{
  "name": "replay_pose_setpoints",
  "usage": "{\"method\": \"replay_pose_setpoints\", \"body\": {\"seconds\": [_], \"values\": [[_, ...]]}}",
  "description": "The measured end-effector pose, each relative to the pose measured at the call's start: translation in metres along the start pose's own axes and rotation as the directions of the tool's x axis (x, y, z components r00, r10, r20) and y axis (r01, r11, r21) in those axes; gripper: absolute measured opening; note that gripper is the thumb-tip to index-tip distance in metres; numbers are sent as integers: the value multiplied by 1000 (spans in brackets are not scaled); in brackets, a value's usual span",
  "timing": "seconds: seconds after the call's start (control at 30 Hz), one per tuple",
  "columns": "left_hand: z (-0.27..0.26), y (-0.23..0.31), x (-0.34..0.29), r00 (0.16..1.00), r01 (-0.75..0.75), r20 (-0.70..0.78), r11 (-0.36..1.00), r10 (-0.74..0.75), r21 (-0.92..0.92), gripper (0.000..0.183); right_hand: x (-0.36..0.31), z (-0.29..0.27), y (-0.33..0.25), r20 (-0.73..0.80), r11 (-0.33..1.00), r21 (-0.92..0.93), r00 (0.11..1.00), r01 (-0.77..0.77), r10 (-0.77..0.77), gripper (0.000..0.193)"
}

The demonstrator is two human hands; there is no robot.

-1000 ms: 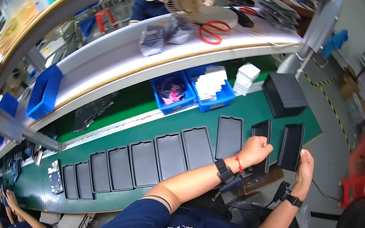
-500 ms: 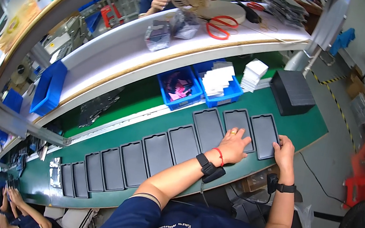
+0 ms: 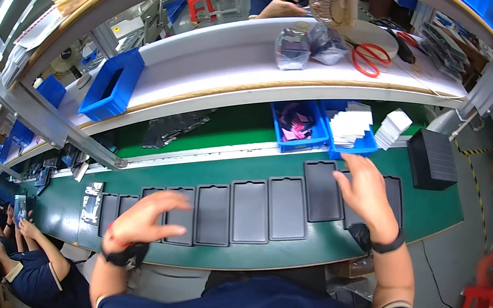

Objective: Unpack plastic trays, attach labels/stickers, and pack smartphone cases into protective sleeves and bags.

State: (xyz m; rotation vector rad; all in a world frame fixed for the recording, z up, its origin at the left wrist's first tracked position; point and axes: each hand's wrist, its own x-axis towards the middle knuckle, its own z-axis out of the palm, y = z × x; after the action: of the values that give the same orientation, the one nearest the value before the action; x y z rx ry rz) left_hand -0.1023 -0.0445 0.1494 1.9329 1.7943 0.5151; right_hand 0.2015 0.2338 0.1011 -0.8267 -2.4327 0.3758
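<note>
A row of shallow black trays (image 3: pixel 249 211) runs along the green table. My left hand (image 3: pixel 142 220) hovers over the trays toward the left, thumb and fingers apart, holding nothing. Beneath it, the narrow trays (image 3: pixel 108 212) are partly covered. My right hand (image 3: pixel 366 193) is raised above the right part of the row, also with spread fingers and nothing in it. It partly hides one tray, beside a larger-looking tray (image 3: pixel 323 192). Just beyond its fingertips stands a blue bin (image 3: pixel 352 151) filled with white square pieces (image 3: pixel 350 126).
Another blue bin (image 3: pixel 302 144) contains pink and dark pieces. Right of the bins are a white stack (image 3: pixel 393 128) and a black box (image 3: pixel 433 162). Above runs a shelf (image 3: pixel 223 61) with red-handled scissors (image 3: pixel 370 60) and a fan (image 3: pixel 333 1). Co-workers sit at the lower left.
My left hand has left the right-hand trays and swung to the left. My right hand has let go of the rightmost tray's edge and lifted. The view has turned.
</note>
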Motion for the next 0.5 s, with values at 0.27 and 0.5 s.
{"method": "replay_pose_setpoints", "body": {"seconds": [0.27, 0.5], "values": [[56, -20, -101, 921, 322, -255, 944, -294, 76, 38, 159, 109, -6, 419, 933, -308, 854, -185, 308, 36], [128, -86, -118, 584, 707, -614, 704, -532, 62, 53, 189, 159, 0, 541, 867, -402, 687, -295, 485, 41]]}}
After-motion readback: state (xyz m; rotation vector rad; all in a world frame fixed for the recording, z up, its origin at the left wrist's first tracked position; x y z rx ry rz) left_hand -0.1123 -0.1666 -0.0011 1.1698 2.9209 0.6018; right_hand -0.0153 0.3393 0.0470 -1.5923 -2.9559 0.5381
